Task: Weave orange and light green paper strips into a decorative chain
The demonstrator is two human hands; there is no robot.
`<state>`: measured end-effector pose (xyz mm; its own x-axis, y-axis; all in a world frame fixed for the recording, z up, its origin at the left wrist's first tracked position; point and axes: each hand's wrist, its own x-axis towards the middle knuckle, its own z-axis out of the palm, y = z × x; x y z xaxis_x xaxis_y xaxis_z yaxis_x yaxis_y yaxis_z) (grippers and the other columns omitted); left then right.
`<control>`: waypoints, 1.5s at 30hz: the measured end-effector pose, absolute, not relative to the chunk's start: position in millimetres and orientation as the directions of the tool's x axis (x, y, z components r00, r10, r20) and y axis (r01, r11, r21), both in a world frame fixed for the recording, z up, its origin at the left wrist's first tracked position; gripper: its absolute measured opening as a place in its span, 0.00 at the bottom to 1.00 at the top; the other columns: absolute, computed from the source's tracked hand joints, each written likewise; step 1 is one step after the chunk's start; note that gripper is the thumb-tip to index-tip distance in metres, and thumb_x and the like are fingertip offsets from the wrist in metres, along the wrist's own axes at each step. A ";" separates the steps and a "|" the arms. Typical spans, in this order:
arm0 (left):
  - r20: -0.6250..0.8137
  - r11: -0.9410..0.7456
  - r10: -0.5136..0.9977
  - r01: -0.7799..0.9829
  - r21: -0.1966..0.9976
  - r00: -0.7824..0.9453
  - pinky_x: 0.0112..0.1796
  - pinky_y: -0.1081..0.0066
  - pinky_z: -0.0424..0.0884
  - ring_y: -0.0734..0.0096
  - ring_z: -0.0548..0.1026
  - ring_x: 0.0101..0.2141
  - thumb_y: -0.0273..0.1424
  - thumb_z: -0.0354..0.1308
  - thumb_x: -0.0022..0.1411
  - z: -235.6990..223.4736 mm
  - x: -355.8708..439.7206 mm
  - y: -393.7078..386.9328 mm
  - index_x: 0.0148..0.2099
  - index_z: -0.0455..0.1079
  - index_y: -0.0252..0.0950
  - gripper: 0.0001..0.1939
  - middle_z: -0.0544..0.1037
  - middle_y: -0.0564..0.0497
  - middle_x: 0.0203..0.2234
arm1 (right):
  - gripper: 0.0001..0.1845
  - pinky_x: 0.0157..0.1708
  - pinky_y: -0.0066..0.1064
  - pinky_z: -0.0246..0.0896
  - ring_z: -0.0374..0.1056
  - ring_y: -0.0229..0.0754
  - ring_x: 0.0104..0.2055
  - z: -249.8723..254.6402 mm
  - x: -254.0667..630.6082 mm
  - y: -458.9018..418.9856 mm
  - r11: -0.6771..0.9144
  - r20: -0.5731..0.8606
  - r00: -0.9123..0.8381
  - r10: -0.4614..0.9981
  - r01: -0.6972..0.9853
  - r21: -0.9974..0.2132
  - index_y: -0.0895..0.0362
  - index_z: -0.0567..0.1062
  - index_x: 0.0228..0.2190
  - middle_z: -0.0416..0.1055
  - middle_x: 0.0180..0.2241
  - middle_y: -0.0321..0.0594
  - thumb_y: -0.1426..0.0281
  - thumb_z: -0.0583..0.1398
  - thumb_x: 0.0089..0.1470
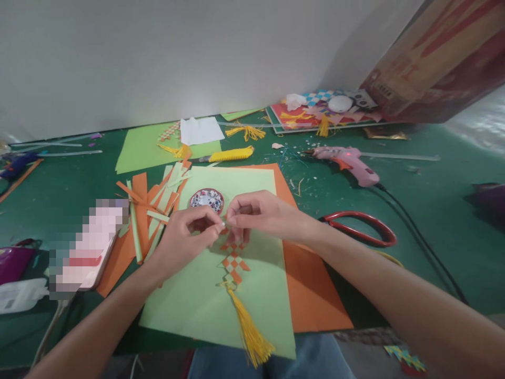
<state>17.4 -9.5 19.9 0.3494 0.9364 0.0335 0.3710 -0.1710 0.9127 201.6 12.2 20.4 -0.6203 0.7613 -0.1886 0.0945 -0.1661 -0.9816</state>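
Observation:
A woven orange-and-green paper ornament (pixel 233 260) with a yellow tassel (pixel 249 330) lies on a light green sheet (pixel 236 295). My left hand (pixel 185 239) and my right hand (pixel 262 213) meet above its top end, fingertips pinched together on something small I cannot make out. A round container of googly eyes (pixel 206 199) sits just behind the hands.
An orange sheet (pixel 311 295) lies under the green one. Loose paper strips (pixel 152 210) and a phone (pixel 92 247) are at the left. Red scissors (pixel 361 227), a pink glue gun (pixel 349 163) with its cord, and a leaning cardboard box (pixel 442 58) are at the right.

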 end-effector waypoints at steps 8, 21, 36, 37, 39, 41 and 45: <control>0.064 -0.156 0.955 0.308 0.938 0.289 0.23 0.79 0.64 0.81 0.69 0.20 0.23 0.54 0.52 17.3 10.6 -7.3 0.25 0.68 0.36 0.06 0.69 0.59 0.17 | 0.04 0.21 0.23 0.51 0.58 0.30 0.19 21.5 207.3 6.7 0.215 -0.178 -0.671 0.720 0.460 -0.861 0.59 0.68 0.25 0.63 0.18 0.30 0.76 0.53 0.46; 0.104 -0.154 0.959 0.179 0.972 0.264 0.23 0.79 0.62 0.82 0.67 0.19 0.22 0.53 0.53 13.0 9.4 -5.9 0.25 0.67 0.36 0.07 0.68 0.59 0.15 | 0.06 0.20 0.26 0.38 0.46 0.30 0.17 23.5 201.8 -1.5 0.548 -0.238 -0.770 0.592 0.601 -0.582 0.56 0.60 0.20 0.54 0.15 0.28 0.76 0.52 0.44; -0.096 -0.054 0.876 0.295 0.954 0.472 0.19 0.78 0.59 0.78 0.69 0.19 0.25 0.54 0.55 19.5 12.8 -12.0 0.24 0.67 0.36 0.08 0.76 0.54 0.18 | 0.04 0.19 0.28 0.36 0.46 0.30 0.16 24.3 199.3 -4.0 0.554 -0.265 -0.744 0.614 0.644 -0.527 0.56 0.64 0.20 0.57 0.15 0.30 0.76 0.53 0.42; -0.110 -0.047 0.868 0.300 0.953 0.484 0.19 0.78 0.59 0.79 0.68 0.19 0.24 0.54 0.54 20.1 13.6 -12.4 0.24 0.66 0.36 0.08 0.76 0.54 0.19 | 0.04 0.20 0.28 0.36 0.46 0.30 0.16 24.4 199.0 -4.2 0.557 -0.261 -0.745 0.614 0.643 -0.525 0.56 0.65 0.21 0.57 0.15 0.30 0.76 0.53 0.42; -0.113 -0.043 0.874 0.308 0.950 0.473 0.18 0.78 0.58 0.80 0.66 0.18 0.22 0.53 0.53 20.5 14.5 -12.6 0.23 0.66 0.36 0.08 0.77 0.54 0.19 | 0.05 0.20 0.28 0.37 0.46 0.30 0.16 24.7 198.4 -5.0 0.564 -0.254 -0.742 0.620 0.647 -0.513 0.56 0.67 0.21 0.57 0.15 0.30 0.76 0.53 0.42; -0.103 -0.050 0.883 0.311 0.949 0.457 0.18 0.79 0.57 0.81 0.65 0.17 0.21 0.53 0.52 20.0 14.5 -12.3 0.23 0.66 0.36 0.08 0.76 0.55 0.19 | 0.06 0.20 0.27 0.37 0.45 0.31 0.16 25.2 197.6 -6.1 0.570 -0.238 -0.742 0.627 0.645 -0.508 0.56 0.69 0.23 0.56 0.15 0.30 0.76 0.53 0.44; -0.106 -0.052 0.884 0.321 0.946 0.456 0.18 0.79 0.57 0.80 0.66 0.18 0.22 0.52 0.53 19.6 14.0 -11.9 0.24 0.66 0.36 0.08 0.76 0.55 0.19 | 0.07 0.21 0.27 0.39 0.45 0.31 0.16 25.7 196.1 -8.8 0.562 -0.231 -0.732 0.641 0.652 -0.509 0.56 0.71 0.25 0.57 0.15 0.30 0.76 0.53 0.47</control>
<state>14.0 -11.9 19.6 0.4562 0.8835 -0.1061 0.3213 -0.0523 0.9455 196.1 -8.8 25.7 -0.7325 0.6405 -0.2307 0.6518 0.5621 -0.5090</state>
